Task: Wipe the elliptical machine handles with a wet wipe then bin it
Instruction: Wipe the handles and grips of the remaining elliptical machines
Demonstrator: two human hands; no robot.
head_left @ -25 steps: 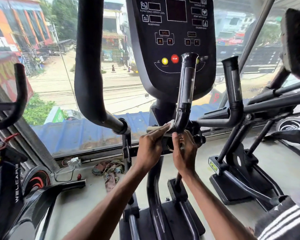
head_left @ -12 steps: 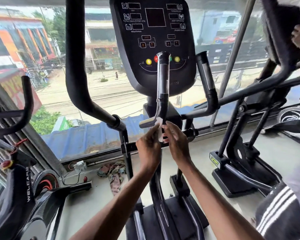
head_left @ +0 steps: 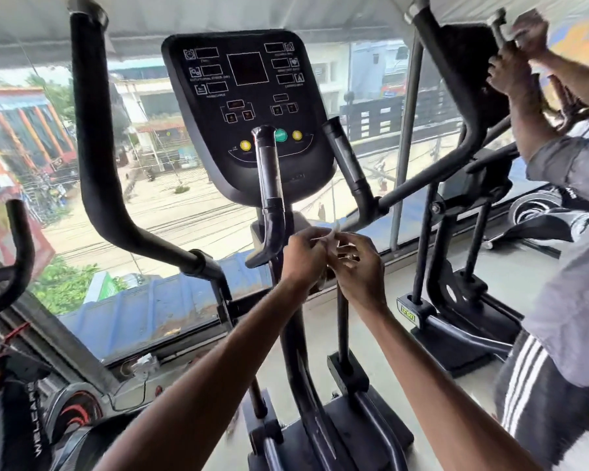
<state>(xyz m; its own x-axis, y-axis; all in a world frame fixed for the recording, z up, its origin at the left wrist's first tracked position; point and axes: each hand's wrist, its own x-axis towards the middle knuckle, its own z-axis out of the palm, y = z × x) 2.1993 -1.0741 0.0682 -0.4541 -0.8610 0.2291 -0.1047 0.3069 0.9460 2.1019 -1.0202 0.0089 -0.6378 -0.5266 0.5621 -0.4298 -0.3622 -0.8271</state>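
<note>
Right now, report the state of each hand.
Left hand: closed, pinching the wet wipe.
Right hand: closed, pinching the same wipe's other side.

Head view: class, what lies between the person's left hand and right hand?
The wet wipe, a small pale crumple, pinched by the left hand and the right hand. The head view shows it.

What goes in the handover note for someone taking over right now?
Hands: the left hand and the right hand both pinch the small white wet wipe in mid-air beside the short black inner handle; the wipe touches no handle.
Done: which handles are wiped cannot be told.
Left: finish any remaining handles, such as the long black curved handle, then bin the wipe. No bin in view.
</note>
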